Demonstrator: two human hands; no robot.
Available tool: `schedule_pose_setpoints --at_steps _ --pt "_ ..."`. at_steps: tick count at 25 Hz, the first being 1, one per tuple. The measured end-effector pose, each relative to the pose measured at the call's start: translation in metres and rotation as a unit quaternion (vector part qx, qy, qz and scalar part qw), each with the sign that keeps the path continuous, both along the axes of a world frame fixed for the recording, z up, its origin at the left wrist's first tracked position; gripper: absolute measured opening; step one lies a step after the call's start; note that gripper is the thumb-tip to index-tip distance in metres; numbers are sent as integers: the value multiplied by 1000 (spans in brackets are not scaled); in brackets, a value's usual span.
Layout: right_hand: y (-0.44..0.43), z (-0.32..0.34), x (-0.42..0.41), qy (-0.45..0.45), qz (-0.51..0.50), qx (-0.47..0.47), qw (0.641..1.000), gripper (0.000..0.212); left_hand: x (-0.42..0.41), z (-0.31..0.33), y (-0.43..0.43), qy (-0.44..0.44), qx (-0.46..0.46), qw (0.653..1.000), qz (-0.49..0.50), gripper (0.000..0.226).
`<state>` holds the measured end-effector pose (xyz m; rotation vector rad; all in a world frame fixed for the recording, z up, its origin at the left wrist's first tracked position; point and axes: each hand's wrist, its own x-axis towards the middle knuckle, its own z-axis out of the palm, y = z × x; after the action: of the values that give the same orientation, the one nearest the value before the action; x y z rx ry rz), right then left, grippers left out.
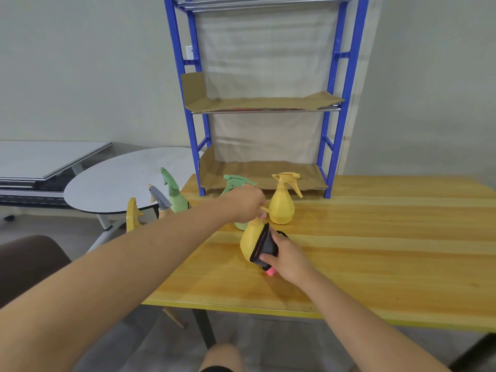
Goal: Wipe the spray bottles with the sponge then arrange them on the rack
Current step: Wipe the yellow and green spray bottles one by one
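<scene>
Centre left, past forearm: 3 spray bottles queued unwiped, by my reading: left yellow bottle [132, 214], grey-topped bottle [160, 201], left green bottle [175, 196]; footing hidden.
Centre: left hand [241, 202] curled round neck of held yellow bottle [251, 237], likely steadying it against rubbing.
Right hand [285, 257] pinches sponge [265, 245], pressed flat on bottle's side, low over table [375, 237].
Behind: rear green bottle [236, 181], rear yellow bottle [281, 208], near rack [337, 143].
Count: 6 bottles (3 yellow, 2 green, 1 grey-topped), 1 sponge, 0 bottles on rack.

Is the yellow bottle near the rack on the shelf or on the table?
On the table: the yellow bottle stands upright before the rack, whose lower shelf holds only cardboard.
</scene>
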<state>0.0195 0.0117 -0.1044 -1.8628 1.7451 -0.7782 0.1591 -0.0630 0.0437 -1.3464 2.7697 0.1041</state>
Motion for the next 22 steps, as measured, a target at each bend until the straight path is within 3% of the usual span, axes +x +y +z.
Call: schedule_pose_setpoints --at_steps 3,5,11,14,16,18,22 --pt "-8 12 11 -77 -20 -32 996 53 1 -2 -3 0 -7 1000 12 30" --pt "-11 14 20 -90 -31 -64 993 49 4 -7 -6 9 -10 1000 17 31" --pt "-9 11 14 -36 -10 -20 999 73 7 -14 -6 25 -26 999 11 31" --pt "-7 11 8 -28 -14 9 999 75 6 -12 -3 4 -43 999 3 31" --pt "-5 11 9 -27 -41 18 999 56 6 -11 -1 -20 -56 998 6 31" --pt "-2 11 11 -27 -83 15 996 25 11 -8 2 -36 -59 998 14 31" --pt "7 19 13 -30 -77 14 997 18 30 2 16 -67 -37 997 9 19"
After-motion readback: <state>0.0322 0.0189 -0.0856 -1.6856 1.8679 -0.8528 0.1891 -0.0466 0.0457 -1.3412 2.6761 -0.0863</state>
